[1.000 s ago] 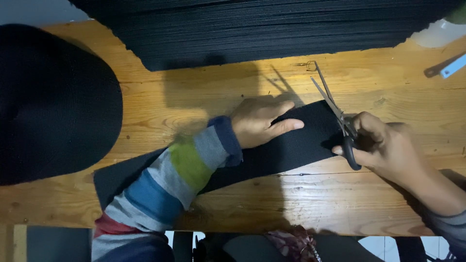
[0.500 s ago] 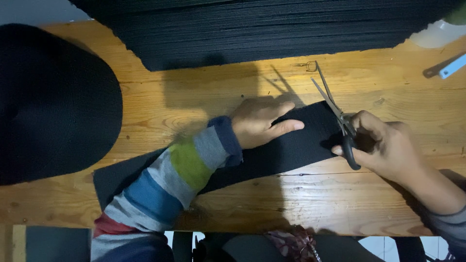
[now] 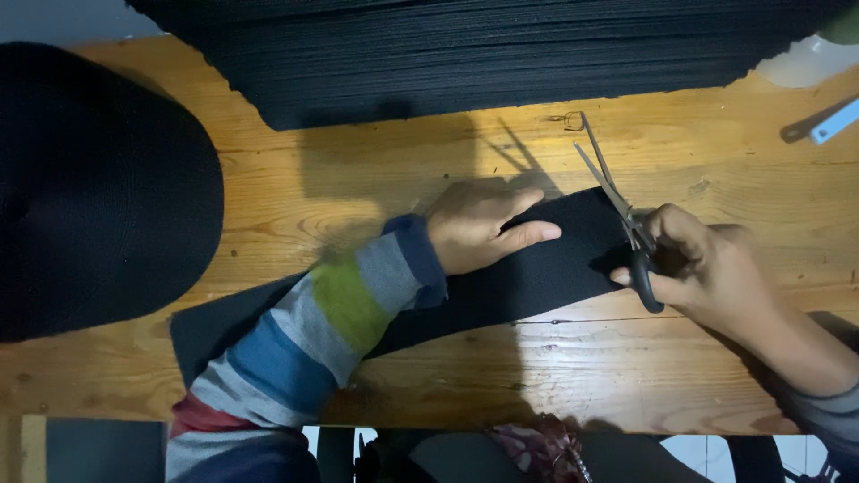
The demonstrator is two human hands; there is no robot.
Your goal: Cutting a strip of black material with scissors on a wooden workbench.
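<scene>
A long strip of black fabric (image 3: 537, 273) lies across the wooden table (image 3: 626, 376). My left hand (image 3: 483, 224) lies flat on the strip, fingers pointing right, pinning it down. My right hand (image 3: 707, 264) grips the black handles of a pair of scissors (image 3: 617, 206). Their steel blades are parted and point up and to the left at the strip's right end. My left arm wears a striped sleeve (image 3: 313, 331).
A large pile of black fabric (image 3: 501, 45) runs along the table's far edge. A rounded black piece (image 3: 89, 188) covers the left end. A grey and blue tool (image 3: 819, 125) and a white object (image 3: 810, 63) lie at the far right.
</scene>
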